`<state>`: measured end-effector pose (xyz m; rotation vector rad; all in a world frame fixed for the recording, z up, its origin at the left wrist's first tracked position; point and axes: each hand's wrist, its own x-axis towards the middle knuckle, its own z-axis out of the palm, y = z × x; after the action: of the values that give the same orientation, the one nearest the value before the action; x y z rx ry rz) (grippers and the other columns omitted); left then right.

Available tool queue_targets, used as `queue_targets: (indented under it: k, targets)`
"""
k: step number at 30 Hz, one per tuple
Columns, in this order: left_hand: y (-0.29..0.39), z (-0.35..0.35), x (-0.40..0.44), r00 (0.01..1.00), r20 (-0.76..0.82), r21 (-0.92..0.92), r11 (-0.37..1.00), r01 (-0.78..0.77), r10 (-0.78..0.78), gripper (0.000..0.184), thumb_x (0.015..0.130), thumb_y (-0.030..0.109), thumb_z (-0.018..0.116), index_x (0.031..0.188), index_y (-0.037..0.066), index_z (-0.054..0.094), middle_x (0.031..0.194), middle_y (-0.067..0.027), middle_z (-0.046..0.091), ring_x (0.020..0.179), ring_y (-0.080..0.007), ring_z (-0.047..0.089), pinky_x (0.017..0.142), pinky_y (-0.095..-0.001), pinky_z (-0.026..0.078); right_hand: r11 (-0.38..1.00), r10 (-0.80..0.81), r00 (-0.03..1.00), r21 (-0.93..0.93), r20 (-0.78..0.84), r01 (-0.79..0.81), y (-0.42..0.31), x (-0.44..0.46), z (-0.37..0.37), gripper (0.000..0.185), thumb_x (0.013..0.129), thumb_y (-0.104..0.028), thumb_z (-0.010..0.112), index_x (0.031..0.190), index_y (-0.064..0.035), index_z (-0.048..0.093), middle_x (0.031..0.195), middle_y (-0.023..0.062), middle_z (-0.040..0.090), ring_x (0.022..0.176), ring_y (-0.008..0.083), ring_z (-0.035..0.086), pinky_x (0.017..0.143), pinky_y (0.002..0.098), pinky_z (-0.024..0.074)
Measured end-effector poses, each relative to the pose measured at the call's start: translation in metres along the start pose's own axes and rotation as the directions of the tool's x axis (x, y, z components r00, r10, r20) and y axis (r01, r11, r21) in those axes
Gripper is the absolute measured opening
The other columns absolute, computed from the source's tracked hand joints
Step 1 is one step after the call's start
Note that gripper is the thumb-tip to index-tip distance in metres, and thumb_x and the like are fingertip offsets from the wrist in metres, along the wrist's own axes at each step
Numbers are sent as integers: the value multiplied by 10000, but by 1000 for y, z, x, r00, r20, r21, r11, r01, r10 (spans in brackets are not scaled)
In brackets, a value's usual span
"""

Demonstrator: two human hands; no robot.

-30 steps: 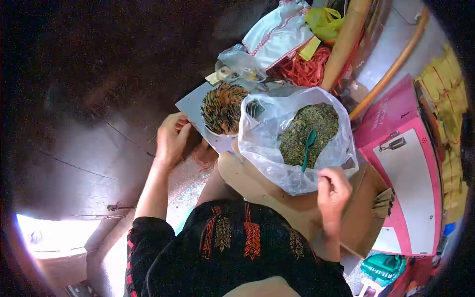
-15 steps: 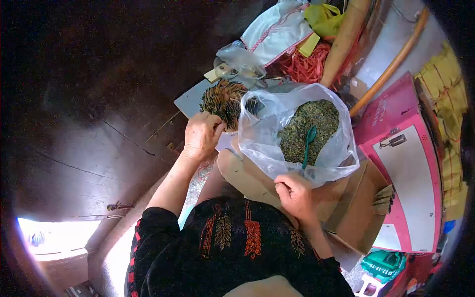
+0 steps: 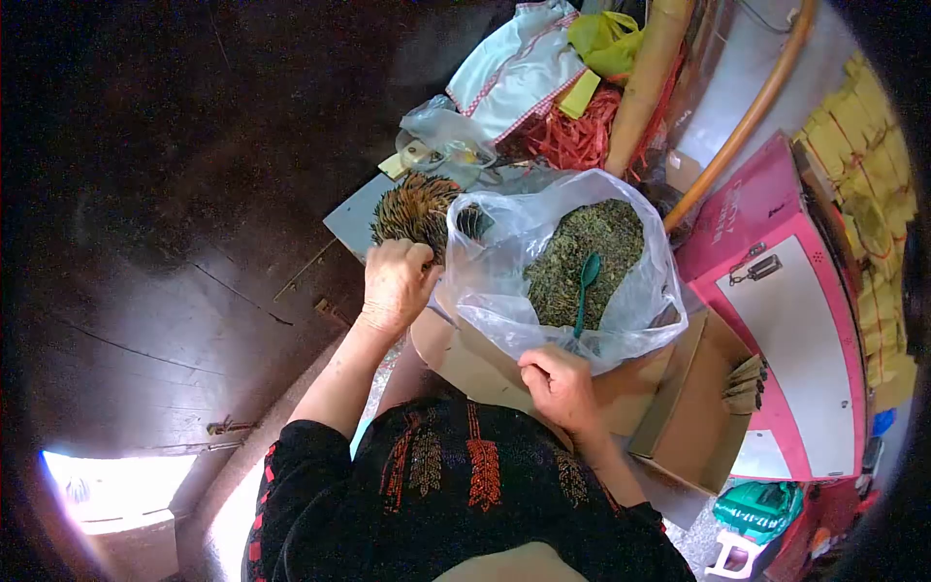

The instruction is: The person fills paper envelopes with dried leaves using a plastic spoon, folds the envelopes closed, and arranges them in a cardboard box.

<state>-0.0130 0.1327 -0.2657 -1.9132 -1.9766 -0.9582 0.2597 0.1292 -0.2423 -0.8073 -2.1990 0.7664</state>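
My left hand (image 3: 396, 283), fingers curled, is at the near edge of a heap of thin brown pieces with dark tips (image 3: 412, 209). Any item pinched in its fingertips is hidden from me. To the right sits a clear plastic bag (image 3: 495, 301), its mouth wide, holding dried, crumbled green-brown plant matter (image 3: 562, 238). A dark green spoon (image 3: 588, 276) rests on that matter. Below the bag's near rim is my right hand (image 3: 561, 386), closed with thumb against fingers; I cannot see what, if anything, is in its grip.
An open cardboard box (image 3: 669, 427) containing several small wrapped bundles (image 3: 745, 386) stands at right, beside a pink and white cabinet (image 3: 790, 291). Behind the bag are red shredded strips (image 3: 577, 131), a white cloth (image 3: 519, 73) and a wooden pole (image 3: 650, 87). A dark tabletop (image 3: 165, 281) spans the left.
The whole view has shifted slightly, so the objects appear farther left. My left hand sits slightly farther right and nearer me against the heap. My right hand stays closed near the bag's rim.
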Motion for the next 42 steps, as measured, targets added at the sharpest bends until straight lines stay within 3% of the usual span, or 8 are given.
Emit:
queue_targets:
  k: [12,18,23,26,31,37,39,42]
  targets:
    - [-11,19,-1,984,2,96,979,-178,179,70,723,100,579,792,100,573,731,-65,553,739,-256,542,698,-382,414,1000,6,1000,5,7,-6,5,-3,6,54,769,-13,603,813,-20,633,756,122,629,678,263,626,615,332,483]
    - [-20,-5,12,981,-74,-354,924,141,-178,184,714,-21,649,855,58,560,759,-100,599,732,-290,593,677,-381,482,999,29,999,18,14,-30,6,-5,3,55,772,-17,598,816,-18,631,757,117,626,672,258,618,614,324,480]
    - [-27,-32,25,960,-107,-394,897,200,-260,169,765,-26,636,893,46,552,775,-116,589,732,-258,612,671,-347,496,999,9,1000,36,3,-10,4,-2,6,60,776,-18,596,824,-13,632,755,119,624,667,261,612,612,319,477]
    - [-22,-57,33,953,-215,-410,906,110,-213,163,805,-88,595,915,22,545,763,-46,591,706,-104,574,663,-244,471,998,28,1000,49,1,-28,4,-2,6,30,787,-38,597,816,-33,603,744,139,602,678,320,611,600,367,480]
    - [-3,-93,43,934,-319,-494,869,-19,-161,147,827,-78,622,914,19,554,801,-18,582,716,-85,526,684,-229,461,995,64,995,83,-71,-58,5,4,-1,61,783,14,587,827,1,627,732,112,619,645,205,600,594,300,462]
    - [37,-72,44,995,-68,-853,522,-20,-74,197,773,-57,703,849,32,545,836,-25,589,788,-115,563,732,-249,471,983,34,973,182,-228,8,2,34,-19,167,800,-7,597,965,11,619,959,73,611,759,107,555,636,237,448]
    - [56,-67,46,993,-31,-790,606,-92,111,186,773,-36,710,855,38,560,814,-53,603,777,-154,602,712,-275,485,944,66,963,328,-262,25,-9,49,-23,262,794,-52,619,1052,-6,614,1109,99,568,854,126,546,670,245,465]
    - [79,-57,51,960,53,-791,598,-127,275,150,795,-4,690,865,41,565,793,-63,598,727,-177,622,671,-287,490,967,-166,948,143,-270,210,-13,65,-34,359,797,-177,660,1121,-31,608,1225,141,527,964,212,550,726,306,495]
